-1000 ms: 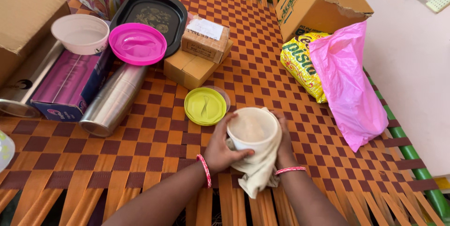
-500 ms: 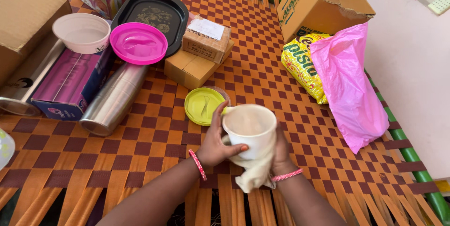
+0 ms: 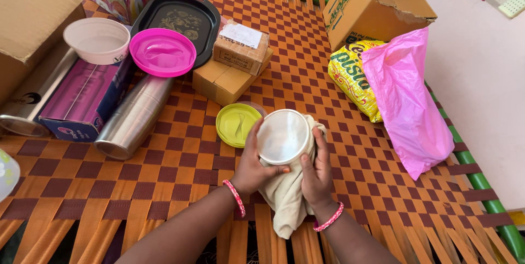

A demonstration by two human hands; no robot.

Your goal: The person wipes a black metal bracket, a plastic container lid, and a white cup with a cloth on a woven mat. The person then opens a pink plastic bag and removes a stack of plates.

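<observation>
Both hands grip one white bowl (image 3: 283, 136) between them above the woven cot (image 3: 180, 165); left hand (image 3: 252, 166) cups its side; right hand (image 3: 316, 173) presses a beige cloth (image 3: 284, 198) against it.

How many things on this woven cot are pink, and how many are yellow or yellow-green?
Pink: 2, the round pink lid and the pink plastic bag
Yellow or yellow-green: 2, the yellow-green lid and the yellow packet
Total: 4
</observation>
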